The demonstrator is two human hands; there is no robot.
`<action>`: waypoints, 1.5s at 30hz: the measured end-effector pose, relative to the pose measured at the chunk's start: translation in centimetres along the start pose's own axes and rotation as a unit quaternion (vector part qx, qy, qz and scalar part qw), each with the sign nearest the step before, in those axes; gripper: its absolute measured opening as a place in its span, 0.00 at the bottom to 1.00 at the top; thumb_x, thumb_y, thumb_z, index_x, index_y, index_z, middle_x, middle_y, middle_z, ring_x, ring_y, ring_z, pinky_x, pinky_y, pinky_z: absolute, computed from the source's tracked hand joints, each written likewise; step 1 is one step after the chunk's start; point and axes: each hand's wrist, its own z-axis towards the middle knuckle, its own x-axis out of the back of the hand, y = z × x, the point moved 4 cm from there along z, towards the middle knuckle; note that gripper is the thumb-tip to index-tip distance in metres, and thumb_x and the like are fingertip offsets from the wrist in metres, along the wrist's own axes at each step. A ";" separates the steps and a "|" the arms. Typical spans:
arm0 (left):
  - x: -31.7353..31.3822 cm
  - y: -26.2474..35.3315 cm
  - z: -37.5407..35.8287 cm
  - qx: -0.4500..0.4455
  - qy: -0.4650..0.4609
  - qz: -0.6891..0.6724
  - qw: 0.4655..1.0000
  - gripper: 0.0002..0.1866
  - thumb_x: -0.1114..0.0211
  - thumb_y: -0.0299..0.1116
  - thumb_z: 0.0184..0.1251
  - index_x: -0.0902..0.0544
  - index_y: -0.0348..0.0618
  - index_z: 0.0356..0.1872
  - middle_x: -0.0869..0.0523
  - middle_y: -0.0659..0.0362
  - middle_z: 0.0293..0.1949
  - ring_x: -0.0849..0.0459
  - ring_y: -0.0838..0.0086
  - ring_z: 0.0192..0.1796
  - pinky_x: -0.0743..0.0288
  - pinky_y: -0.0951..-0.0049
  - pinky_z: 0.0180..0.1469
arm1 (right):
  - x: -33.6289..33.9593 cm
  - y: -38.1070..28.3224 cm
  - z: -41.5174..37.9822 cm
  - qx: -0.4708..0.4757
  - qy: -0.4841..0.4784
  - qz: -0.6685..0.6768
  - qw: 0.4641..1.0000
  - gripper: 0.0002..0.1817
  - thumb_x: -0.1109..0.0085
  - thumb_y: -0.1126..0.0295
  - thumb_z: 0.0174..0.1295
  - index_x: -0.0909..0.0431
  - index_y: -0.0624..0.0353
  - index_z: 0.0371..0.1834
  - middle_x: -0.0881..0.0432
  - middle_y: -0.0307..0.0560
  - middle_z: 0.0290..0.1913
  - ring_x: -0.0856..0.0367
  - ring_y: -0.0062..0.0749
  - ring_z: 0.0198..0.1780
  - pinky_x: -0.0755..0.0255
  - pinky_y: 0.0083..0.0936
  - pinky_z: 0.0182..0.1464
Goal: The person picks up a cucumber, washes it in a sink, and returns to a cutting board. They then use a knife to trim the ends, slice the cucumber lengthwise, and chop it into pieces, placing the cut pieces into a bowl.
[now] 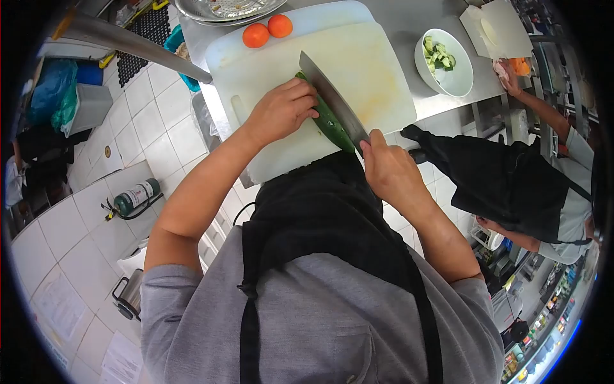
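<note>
A dark green cucumber (335, 132) lies lengthwise on the white cutting board (364, 48), pointing toward my apron. My left hand (285, 109) has its fingers curled over the upper part of it, hiding some of that part. In my right hand (391, 168) is the handle of a large kitchen knife (334, 97). The blade runs along the right side of the cucumber, tip pointing away from me. Two tomatoes, one (256, 36) just left of the other (280, 25), sit at the far edge of the board.
A white bowl (465, 82) with cut cucumber pieces (439, 54) stands on the steel counter (409, 16) to the right. Metal trays (224, 11) are at the far left. A co-worker in a black apron (511, 169) reaches toward an open box (495, 32) at the right.
</note>
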 end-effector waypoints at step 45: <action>-0.1 0.8 -1.7 -0.042 0.065 0.017 0.997 0.08 0.25 0.22 0.53 0.15 0.41 0.33 0.14 0.59 0.41 0.14 0.64 0.48 0.16 0.67 0.47 | -0.2 -1.2 -1.7 0.023 0.017 -0.018 0.999 0.11 0.48 0.67 0.77 0.31 0.64 0.38 0.21 0.61 0.17 0.18 0.62 0.21 0.24 0.53 0.25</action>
